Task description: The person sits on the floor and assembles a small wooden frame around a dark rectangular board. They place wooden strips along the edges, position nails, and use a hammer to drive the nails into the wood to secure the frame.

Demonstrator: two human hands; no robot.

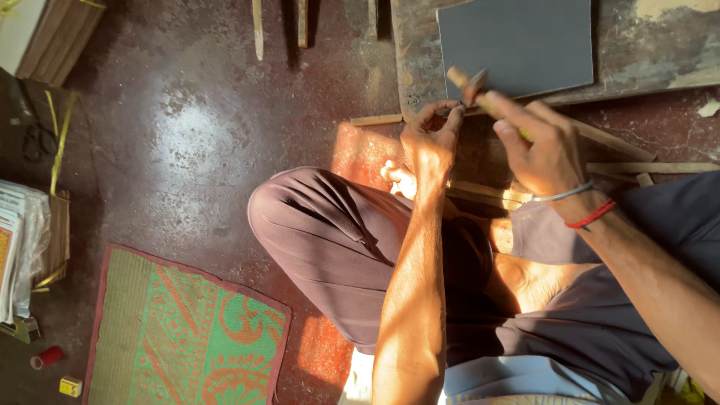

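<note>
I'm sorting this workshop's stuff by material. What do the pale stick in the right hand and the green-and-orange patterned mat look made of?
Pale stick in the right hand: likely bare wood or bamboo, matte and tan, unpainted. Green-and-orange patterned mat: probably woven plastic or reed, judging by its fine ribbed weave and bound maroon edge.

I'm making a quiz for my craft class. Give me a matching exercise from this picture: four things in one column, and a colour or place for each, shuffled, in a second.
Things:
1. woven mat
2. flat board
3. thread bracelet
4. wooden-handled tool

Colour or place:
A. dark grey, lying at the top of the view
B. red, on the right wrist
C. green and orange, on the floor at lower left
D. held in the right hand, its tip near the left hand

Pairs: 1-C, 2-A, 3-B, 4-D
</note>
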